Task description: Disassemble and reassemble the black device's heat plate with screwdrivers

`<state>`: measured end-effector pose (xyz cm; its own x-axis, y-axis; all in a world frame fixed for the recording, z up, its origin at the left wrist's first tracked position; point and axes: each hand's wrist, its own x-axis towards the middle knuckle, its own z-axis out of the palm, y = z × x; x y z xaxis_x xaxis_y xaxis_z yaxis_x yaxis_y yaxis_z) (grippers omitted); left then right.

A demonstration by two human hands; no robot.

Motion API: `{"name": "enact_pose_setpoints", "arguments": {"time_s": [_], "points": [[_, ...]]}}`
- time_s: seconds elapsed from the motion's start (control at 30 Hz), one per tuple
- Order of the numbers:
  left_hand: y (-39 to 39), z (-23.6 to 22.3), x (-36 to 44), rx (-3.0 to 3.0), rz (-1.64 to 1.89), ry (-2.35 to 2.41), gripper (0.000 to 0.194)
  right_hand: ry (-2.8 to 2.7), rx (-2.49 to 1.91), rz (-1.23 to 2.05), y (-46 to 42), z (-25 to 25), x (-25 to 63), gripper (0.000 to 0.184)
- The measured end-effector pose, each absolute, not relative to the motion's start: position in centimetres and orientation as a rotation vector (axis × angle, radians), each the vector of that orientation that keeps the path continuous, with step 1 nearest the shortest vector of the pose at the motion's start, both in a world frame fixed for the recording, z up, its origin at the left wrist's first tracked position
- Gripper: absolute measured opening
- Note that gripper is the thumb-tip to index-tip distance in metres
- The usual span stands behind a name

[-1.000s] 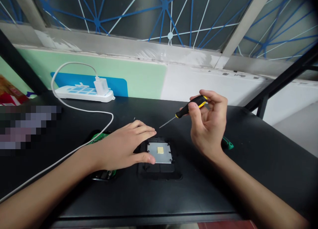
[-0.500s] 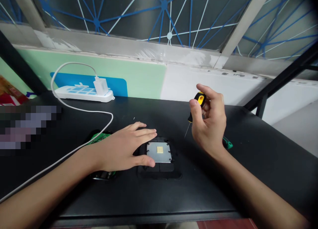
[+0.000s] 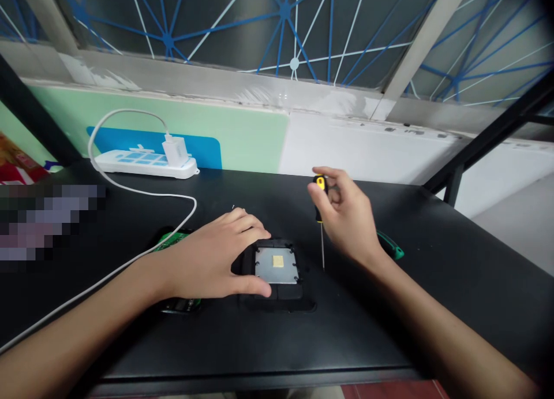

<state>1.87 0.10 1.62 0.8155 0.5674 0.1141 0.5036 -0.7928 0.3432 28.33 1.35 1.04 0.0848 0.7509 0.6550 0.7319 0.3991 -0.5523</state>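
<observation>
My right hand (image 3: 348, 214) grips a black-and-yellow screwdriver (image 3: 319, 205), whose thin shaft points down toward the desk. The tip is just right of a black plastic housing (image 3: 288, 292) that lies flat. Set in that housing is a silver metal plate (image 3: 265, 275) with a cream-coloured square pad (image 3: 277, 261) in its middle and small dark screws along its sides. My left hand (image 3: 212, 254) is open at the housing's left edge, thumb and fingers apart; whether it presses down cannot be seen. Partly hidden under the left wrist is a green circuit board (image 3: 171, 238).
A white power strip (image 3: 142, 163) with a plugged-in charger (image 3: 175, 150) stands by the wall. Its white cable (image 3: 194, 205) runs across the black desk (image 3: 277, 353) and beneath my left arm. A green-and-black object (image 3: 392, 246) lies behind my right wrist. Windows rise behind.
My right hand has moved left and lower with the screwdriver, which now points almost straight down beside the housing. My left fingers have curled slightly toward the plate's edge.
</observation>
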Motion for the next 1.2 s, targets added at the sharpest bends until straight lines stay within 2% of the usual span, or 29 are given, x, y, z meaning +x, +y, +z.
{"name": "enact_pose_setpoints", "arguments": {"time_s": [0.13, 0.33, 1.2], "points": [[-0.1, 1.8, 2.0, 2.734, 0.267, 0.832, 0.086, -1.485, -1.023, 0.037, 0.6, 1.4, 27.8, 0.024], [0.0, 1.7, 1.8, 2.76, 0.202, 0.885, 0.105, -1.525, -0.782, 0.113, -0.3, 0.9, 26.7, 0.025], [-0.4, 2.1, 1.9, 2.793, 0.102, 0.899, 0.105, -1.694, -0.75, 0.117, -2.7, 1.2, 25.9, 0.033]]}}
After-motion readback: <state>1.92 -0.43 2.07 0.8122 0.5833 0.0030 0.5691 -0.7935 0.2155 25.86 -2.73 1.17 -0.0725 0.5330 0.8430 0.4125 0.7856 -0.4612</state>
